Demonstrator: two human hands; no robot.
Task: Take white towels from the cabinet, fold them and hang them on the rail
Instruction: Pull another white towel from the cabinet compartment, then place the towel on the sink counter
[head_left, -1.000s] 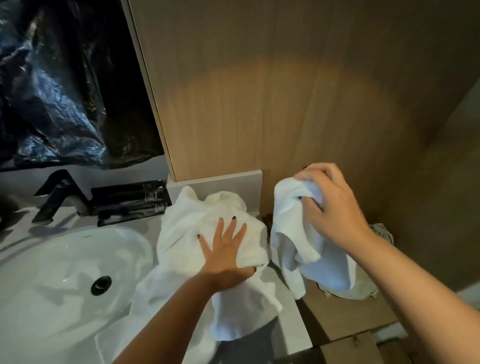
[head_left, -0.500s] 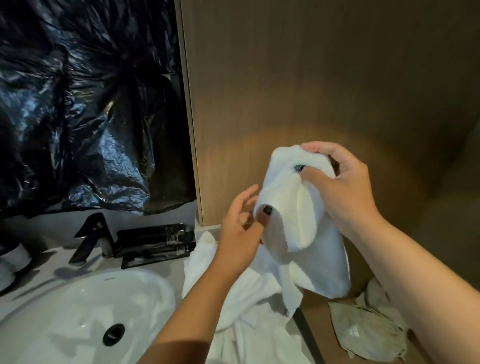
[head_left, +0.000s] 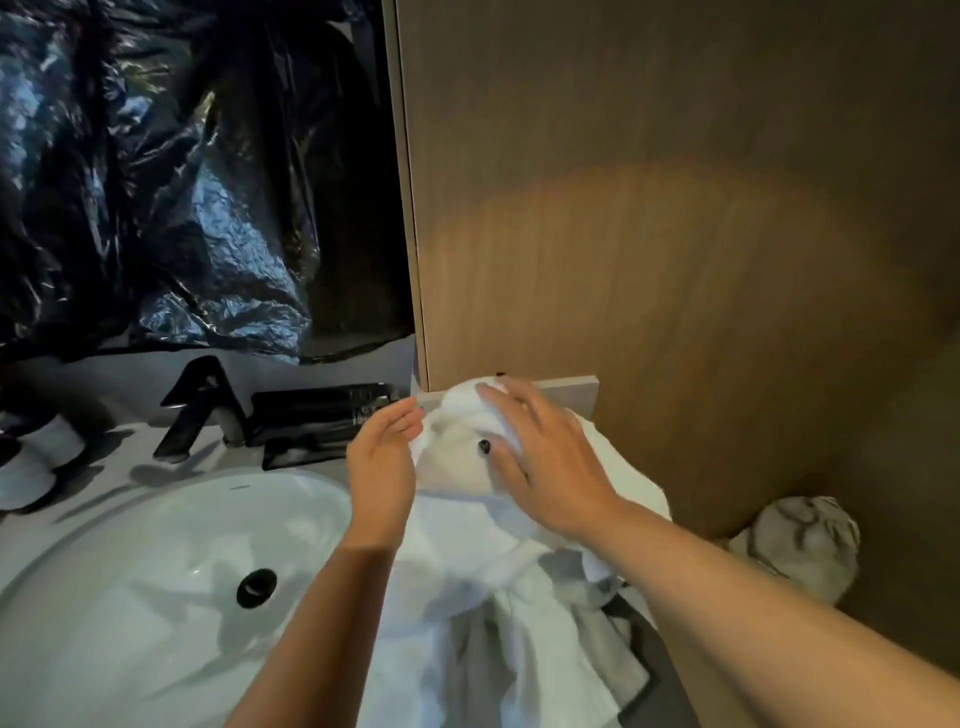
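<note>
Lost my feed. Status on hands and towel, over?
Left hand open beside white towel. Right hand flat on it. Towel bunched on heap, unfolded. Nothing blocking.

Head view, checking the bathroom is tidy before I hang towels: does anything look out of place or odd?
Yes. A crumpled greyish cloth lies dumped low by the wood panel, right of the counter. Crinkled black plastic sheeting covers the wall above the sink. The white towels sit in a loose heap at the counter's edge.
</note>
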